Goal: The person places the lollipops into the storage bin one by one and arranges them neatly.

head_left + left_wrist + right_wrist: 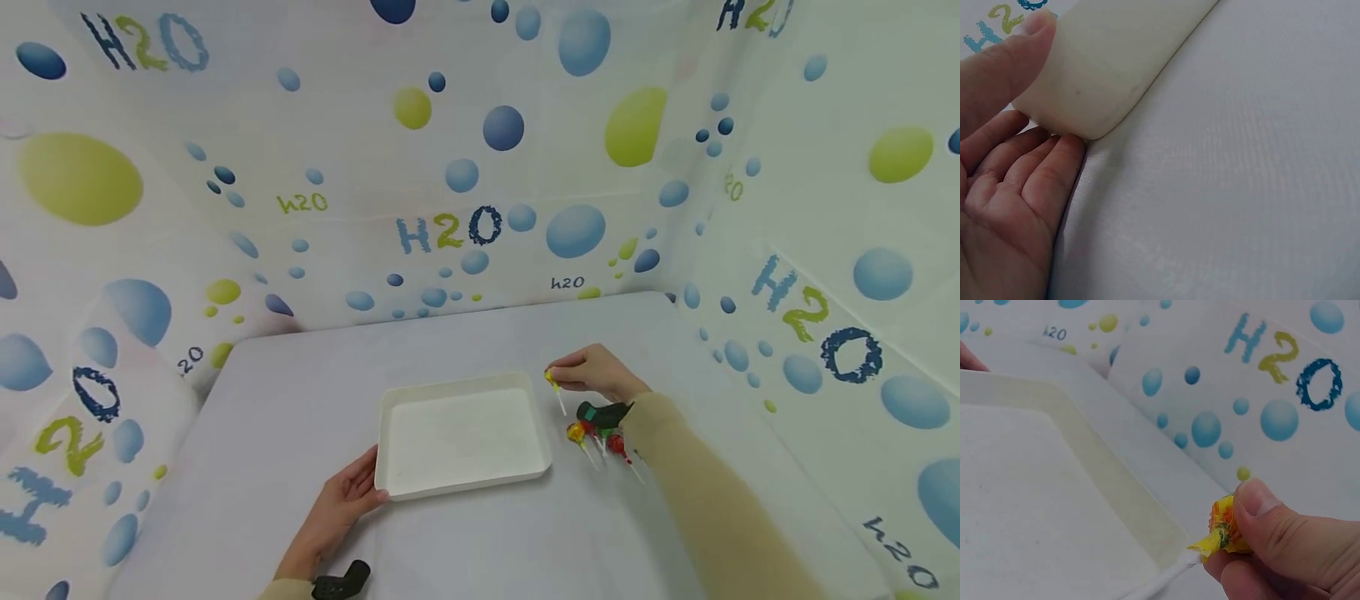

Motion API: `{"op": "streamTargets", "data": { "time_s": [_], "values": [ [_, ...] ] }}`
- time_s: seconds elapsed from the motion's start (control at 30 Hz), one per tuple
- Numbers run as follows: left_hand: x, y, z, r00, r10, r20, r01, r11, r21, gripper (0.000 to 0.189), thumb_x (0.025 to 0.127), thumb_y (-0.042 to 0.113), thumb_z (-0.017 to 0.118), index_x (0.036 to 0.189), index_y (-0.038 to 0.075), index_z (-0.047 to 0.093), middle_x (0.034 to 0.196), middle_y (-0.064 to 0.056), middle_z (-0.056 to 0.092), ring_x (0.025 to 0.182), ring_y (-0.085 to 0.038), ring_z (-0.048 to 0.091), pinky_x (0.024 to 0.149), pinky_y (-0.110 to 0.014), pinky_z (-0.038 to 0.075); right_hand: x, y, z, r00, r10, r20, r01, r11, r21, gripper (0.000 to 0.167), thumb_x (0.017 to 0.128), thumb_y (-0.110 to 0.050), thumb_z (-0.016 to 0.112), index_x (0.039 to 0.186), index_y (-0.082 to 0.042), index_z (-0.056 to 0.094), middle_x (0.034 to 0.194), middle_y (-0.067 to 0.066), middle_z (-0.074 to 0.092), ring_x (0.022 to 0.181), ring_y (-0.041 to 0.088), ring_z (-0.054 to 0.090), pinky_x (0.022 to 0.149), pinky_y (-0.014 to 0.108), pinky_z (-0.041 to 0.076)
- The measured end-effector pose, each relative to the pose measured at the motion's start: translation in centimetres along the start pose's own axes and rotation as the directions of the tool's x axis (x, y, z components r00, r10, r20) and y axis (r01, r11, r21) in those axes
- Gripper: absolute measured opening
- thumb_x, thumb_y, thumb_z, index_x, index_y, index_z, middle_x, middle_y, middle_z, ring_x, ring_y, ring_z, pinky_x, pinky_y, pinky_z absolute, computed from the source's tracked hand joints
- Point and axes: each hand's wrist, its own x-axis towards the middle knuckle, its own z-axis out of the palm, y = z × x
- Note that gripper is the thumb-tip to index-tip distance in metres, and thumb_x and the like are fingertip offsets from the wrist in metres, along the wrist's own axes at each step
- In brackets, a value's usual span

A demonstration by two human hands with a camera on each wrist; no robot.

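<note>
With my right hand (596, 372) I have the grip pinched on a yellow lollipop (552, 377): the thumb presses its wrapper on one side and the fingers support the other. Its white stick points downward, and this lollipop is just beside the far right corner of the tray (461, 433), on the outer side. I cannot tell whether the tip of the stick touches the table (465, 546).

With my left hand (337, 504) I grasp the near left corner of the tray; the thumb lies at its upper edge, and from the left wrist camera I see the other fingertips touching low on its outer wall. The tray is white, shallow and rectangular, and it lies flat.

Nearer to me than the right hand, and to the right of the tray, a few more lollipops rest together: a yellow-orange one (576, 432), two red ones (617, 444) and a green one, which is partly hidden. Above them is the dark wrist strap (603, 415), then the beige sleeve (690, 475). Around the table hangs a white cloth (345, 125) with blue and green spots and "H2O" letters.
</note>
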Motion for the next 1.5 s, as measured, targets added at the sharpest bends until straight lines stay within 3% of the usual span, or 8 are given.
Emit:
{"op": "streamTargets", "data": {
  "time_s": [0.37,0.6,0.77,0.93,1.03,1.13,1.5],
  "values": [
    [0.2,-0.5,-0.1,1.000,0.009,0.009,-0.009,0.999,-0.040,0.088,0.087,-0.007,0.074,0.158,-0.009,0.023,0.166,-0.027,0.021,0.130,0.013,0.046,0.105,-0.012,0.047,2.4,-1.5,8.0,0.997,-0.054,0.060,0.049,0.996,0.072,0.026,0.094,-0.009,0.074,0.117,0.002,0.075,0.113,0.016,0.077,0.094,0.015,0.076,0.089,0.033,0.064],
    [0.0,-0.2,-0.6,0.999,0.030,0.023,-0.029,0.999,-0.017,0.086,0.089,-0.005,0.073,0.158,-0.009,0.022,0.166,-0.027,0.021,0.143,-0.004,0.039,0.107,-0.012,0.046,3.7,-2.2,12.5,0.992,-0.085,0.093,0.078,0.994,0.072,0.021,0.091,-0.009,0.077,0.109,0.003,0.078,0.108,0.015,0.078,0.091,0.017,0.076,0.084,0.031,0.065],
    [0.1,-0.1,-0.5,1.000,0.016,0.015,-0.015,0.999,-0.032,0.087,0.088,-0.006,0.074,0.158,-0.009,0.022,0.166,-0.026,0.022,0.145,-0.007,0.037,0.107,-0.012,0.046,4.7,-3.2,16.1,0.994,-0.080,0.072,0.077,0.996,0.046,0.021,0.089,-0.009,0.079,0.107,0.003,0.079,0.105,0.015,0.079,0.086,0.015,0.076,0.079,0.027,0.066],
    [0.2,0.0,-0.2,0.999,0.018,0.031,-0.017,0.999,-0.040,0.087,0.089,-0.005,0.073,0.159,-0.010,0.021,0.167,-0.027,0.021,0.151,-0.027,0.028,0.108,-0.015,0.047,5.7,-4.1,19.8,0.990,-0.130,-0.049,0.122,0.982,-0.144,0.019,0.086,-0.014,0.084,0.099,0.000,0.082,0.092,0.010,0.079,0.075,0.014,0.070,0.069,0.025,0.062],
    [0.2,0.1,-0.1,0.999,0.013,0.039,-0.012,0.999,-0.040,0.088,0.089,-0.004,0.074,0.159,-0.009,0.021,0.167,-0.027,0.020,0.153,-0.037,0.023,0.108,-0.017,0.047,6.5,-4.3,22.0,0.974,-0.172,-0.146,0.130,0.957,-0.260,0.020,0.083,-0.018,0.087,0.093,-0.002,0.083,0.092,0.011,0.079,0.085,0.023,0.071,0.076,0.035,0.062],
    [0.3,0.2,-0.1,0.999,0.007,0.048,-0.005,0.999,-0.049,0.089,0.089,-0.004,0.074,0.159,-0.008,0.020,0.168,-0.026,0.019,0.154,-0.040,0.020,0.109,-0.018,0.048,7.1,-4.5,23.9,0.956,-0.198,-0.219,0.117,0.936,-0.333,0.022,0.081,-0.022,0.088,0.091,-0.003,0.082,0.097,0.009,0.077,0.096,0.028,0.070,0.086,0.041,0.061],
    [0.2,-0.1,-0.3,0.999,-0.018,0.042,0.021,0.997,-0.069,0.091,0.089,-0.002,0.076,0.160,-0.008,0.020,0.167,-0.026,0.019,0.153,-0.033,0.023,0.109,-0.018,0.047,8.1,-6.1,26.2,0.941,-0.257,-0.220,0.121,0.863,-0.490,0.023,0.080,-0.031,0.088,0.087,-0.009,0.083,0.086,0.002,0.078,0.081,0.019,0.067,0.077,0.035,0.059]
  ]
}}
